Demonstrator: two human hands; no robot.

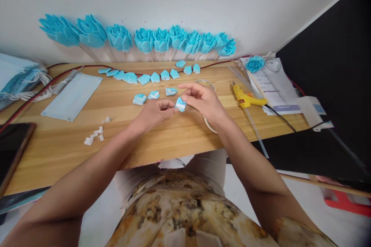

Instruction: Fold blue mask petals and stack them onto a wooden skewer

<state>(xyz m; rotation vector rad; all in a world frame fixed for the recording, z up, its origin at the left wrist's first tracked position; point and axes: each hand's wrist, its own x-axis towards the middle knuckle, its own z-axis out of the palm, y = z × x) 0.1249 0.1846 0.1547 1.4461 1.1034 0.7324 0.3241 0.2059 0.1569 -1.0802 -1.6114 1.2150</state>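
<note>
Both of my hands meet over the middle of the wooden table (58, 150). A small folded blue petal piece (180, 104) is pinched between the fingertips of my left hand (155, 114) and my right hand (203, 100). Just beyond them lie three similar folded pieces (153, 95). Farther back a curved row of several flat blue petals (150, 77) runs across the table. A ring of tape (207, 85) is partly hidden under my right hand.
Several finished blue flowers on sticks (139, 40) lean against the wall. A flat face mask (72, 96) and a mask pile (17, 79) lie left. White scraps (94, 136) sit near the front. A yellow glue gun (246, 98), papers (275, 85) and one flower (255, 63) are right.
</note>
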